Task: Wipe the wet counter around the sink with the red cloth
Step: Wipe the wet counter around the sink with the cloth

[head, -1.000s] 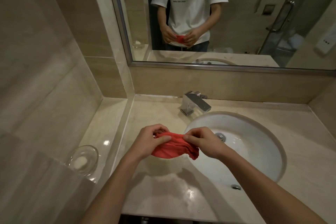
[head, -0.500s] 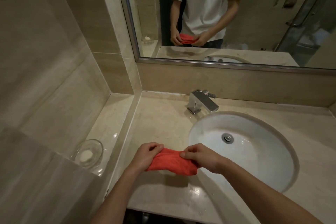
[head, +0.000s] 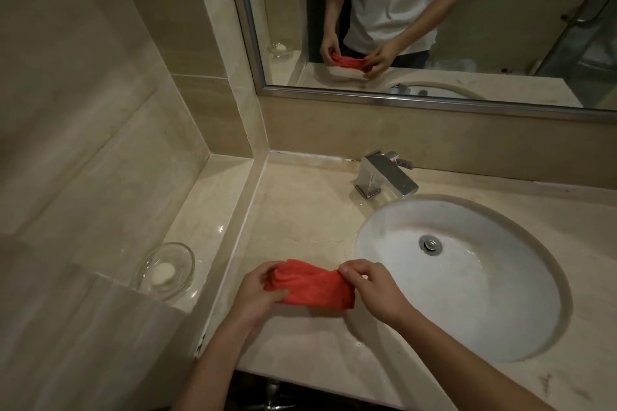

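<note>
Left hand: the left hand is just left of the sink, near the front edge. Its thumb and fingers curl round the left end of the red cloth, so it is grasping the cloth.
Right hand: the right hand is over the left rim of the sink. Its fingers pinch the right end of the red cloth, so it is grasping the cloth too.
Red cloth: it is bunched into a thick roll between the two hands, just left of the sink. It may touch the counter or hang a little above it; I cannot tell from here.
Why held so: I think the two hands are folding the cloth into a neat pad, so it is easy to push along the wet top.
Counter: it goes all round the sink. Small shiny wet spots show in front of the sink, below the hands. The wiping does not look started yet.
Soap dish: a clear glass dish with a white soap in it sits on a side ledge, well left of the sink, out of the way of the wiping.
Tap: the shiny tap stands just behind the sink, pointing into it.
Mirror: the mirror is on the wall far behind the sink. It shows the person in a white shirt, holding the cloth in both hands.
</note>
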The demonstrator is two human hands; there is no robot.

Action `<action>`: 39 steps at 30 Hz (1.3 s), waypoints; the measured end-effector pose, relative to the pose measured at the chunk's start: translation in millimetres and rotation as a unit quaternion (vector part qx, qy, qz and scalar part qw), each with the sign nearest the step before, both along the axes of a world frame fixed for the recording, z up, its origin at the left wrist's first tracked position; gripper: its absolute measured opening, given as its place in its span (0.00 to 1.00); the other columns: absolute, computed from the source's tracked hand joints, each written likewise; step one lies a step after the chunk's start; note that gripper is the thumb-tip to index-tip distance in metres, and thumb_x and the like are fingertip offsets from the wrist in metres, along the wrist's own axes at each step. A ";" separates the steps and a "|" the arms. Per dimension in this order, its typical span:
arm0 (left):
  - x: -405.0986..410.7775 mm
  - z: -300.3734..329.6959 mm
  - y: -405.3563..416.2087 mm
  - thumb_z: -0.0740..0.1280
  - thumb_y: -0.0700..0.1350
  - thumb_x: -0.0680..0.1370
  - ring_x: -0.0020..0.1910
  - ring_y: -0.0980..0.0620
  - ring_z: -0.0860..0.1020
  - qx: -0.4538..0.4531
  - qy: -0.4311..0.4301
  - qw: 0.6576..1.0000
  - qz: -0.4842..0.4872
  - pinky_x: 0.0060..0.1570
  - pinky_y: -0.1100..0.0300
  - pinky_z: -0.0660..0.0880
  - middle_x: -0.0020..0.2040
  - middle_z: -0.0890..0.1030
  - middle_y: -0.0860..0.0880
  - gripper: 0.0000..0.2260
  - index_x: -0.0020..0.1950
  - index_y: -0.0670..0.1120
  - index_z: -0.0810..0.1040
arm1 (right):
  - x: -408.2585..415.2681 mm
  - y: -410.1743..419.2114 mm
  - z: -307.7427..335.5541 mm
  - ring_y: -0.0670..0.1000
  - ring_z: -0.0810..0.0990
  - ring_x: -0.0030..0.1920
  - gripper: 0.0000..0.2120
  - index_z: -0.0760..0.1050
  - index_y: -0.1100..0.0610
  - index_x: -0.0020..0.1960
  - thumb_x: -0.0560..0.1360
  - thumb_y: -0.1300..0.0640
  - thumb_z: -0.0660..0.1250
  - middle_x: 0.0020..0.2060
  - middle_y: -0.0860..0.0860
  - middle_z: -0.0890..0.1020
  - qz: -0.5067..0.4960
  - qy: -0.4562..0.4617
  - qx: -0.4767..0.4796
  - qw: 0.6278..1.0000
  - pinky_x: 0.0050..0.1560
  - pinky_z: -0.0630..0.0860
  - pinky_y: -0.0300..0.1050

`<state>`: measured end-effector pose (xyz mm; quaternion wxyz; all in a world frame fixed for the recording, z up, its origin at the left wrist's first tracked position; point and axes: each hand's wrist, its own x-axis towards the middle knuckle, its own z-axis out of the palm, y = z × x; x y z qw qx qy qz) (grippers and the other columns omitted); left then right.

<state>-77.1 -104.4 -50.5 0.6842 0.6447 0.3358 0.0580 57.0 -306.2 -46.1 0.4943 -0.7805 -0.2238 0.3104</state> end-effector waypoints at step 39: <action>-14.3 -89.5 -48.0 0.45 0.53 0.84 0.78 0.45 0.59 0.543 0.076 0.759 -0.352 0.71 0.47 0.56 0.79 0.59 0.45 0.26 0.81 0.46 0.46 | -83.5 26.7 -60.5 0.49 0.30 0.78 0.46 0.40 0.53 0.81 0.71 0.29 0.21 0.80 0.49 0.39 0.045 -0.198 -0.298 0.933 0.75 0.28 0.44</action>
